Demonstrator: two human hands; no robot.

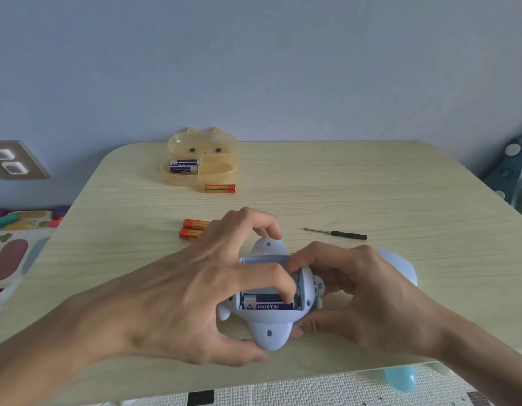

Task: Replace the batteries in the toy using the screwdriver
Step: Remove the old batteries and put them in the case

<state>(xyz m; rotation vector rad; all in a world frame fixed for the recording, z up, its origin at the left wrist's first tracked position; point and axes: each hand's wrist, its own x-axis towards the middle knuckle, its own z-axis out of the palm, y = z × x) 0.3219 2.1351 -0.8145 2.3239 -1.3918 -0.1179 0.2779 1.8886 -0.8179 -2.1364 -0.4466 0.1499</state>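
Observation:
A pale blue plastic toy (pixel 271 323) lies upside down near the table's front edge, its battery compartment open. A blue-and-white battery (pixel 267 304) sits inside it. My left hand (pixel 177 291) wraps the toy's left side, its index finger pressing into the compartment. My right hand (pixel 359 297) grips the toy from the right, fingertips at the compartment's upper edge. A small black screwdriver (pixel 336 233) lies on the table behind the toy. Two orange batteries (pixel 192 228) lie left of my left hand; a third orange battery (pixel 220 188) lies further back.
A translucent yellow bear-shaped box (pixel 216 168) stands open at the back, holding blue batteries (pixel 183 166). The pale wooden table (pixel 371 186) has colourful toys off its left edge (pixel 16 238) and dark blue items at the right (pixel 514 171). A foam mat (pixel 312 391) lies below.

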